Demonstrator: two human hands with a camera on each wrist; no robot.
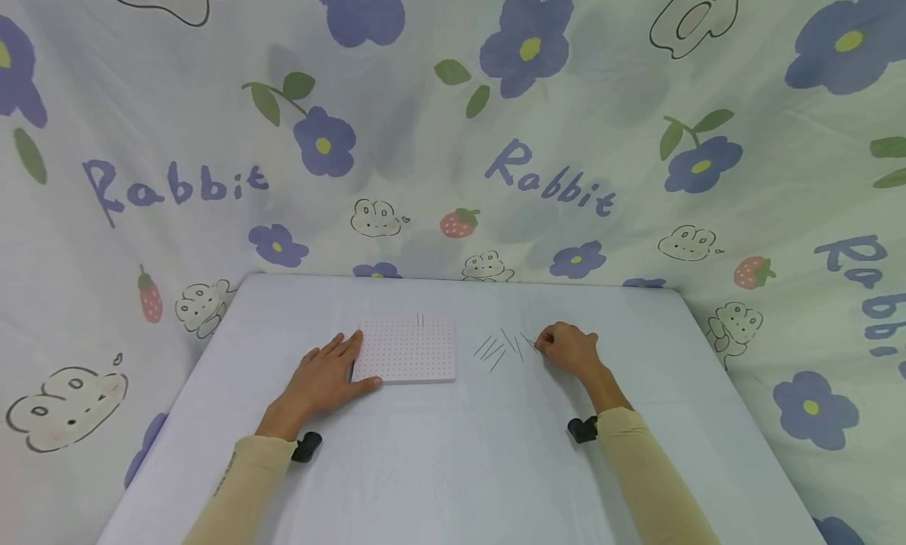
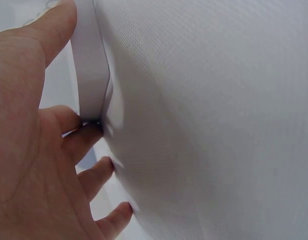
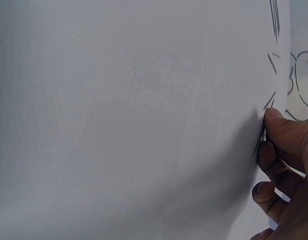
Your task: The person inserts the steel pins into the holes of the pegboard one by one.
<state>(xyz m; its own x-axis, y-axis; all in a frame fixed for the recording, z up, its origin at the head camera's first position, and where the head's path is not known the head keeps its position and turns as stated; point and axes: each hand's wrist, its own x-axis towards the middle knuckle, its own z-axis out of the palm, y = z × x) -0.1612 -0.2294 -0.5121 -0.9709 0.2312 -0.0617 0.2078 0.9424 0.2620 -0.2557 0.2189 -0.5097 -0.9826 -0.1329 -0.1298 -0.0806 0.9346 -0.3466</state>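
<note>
Sleeves [image 1: 654,482] of plain tan fabric come nearest, well in front of the white board [image 1: 406,356]. At the board's left edge, the left hand [image 1: 322,380] rests with fingers spread wide and thumb at the near corner; it seems to brace the board rather than clasp it, so an uneven push could make the slab slide or swivel on the table cover [image 1: 453,466]. That cover is white and finely woven, creased beside the fingertips in the left wrist view. The board is a flat rectangle with a plain side wall and a top dotted in regular rows; whether every dot is a hole is too small to tell.

Well to the right of the board, the right hand [image 1: 572,348] makes a narrow pinch, thumb and forefinger on a thin dark pin [image 3: 257,146]; I cannot tell whether a second is caught with it. So slender a shape could roll between the fingertips and drop. Loose pins [image 1: 498,361] lie between board and hand at mixed angles, and a dragging fingertip could scatter them. Near the board's far edge two standing pins [image 1: 422,319] look upright; a passing knuckle could tilt them. Beyond the board hangs a rumpled fabric backdrop [image 1: 396,73] printed with flowers and rabbits.
</note>
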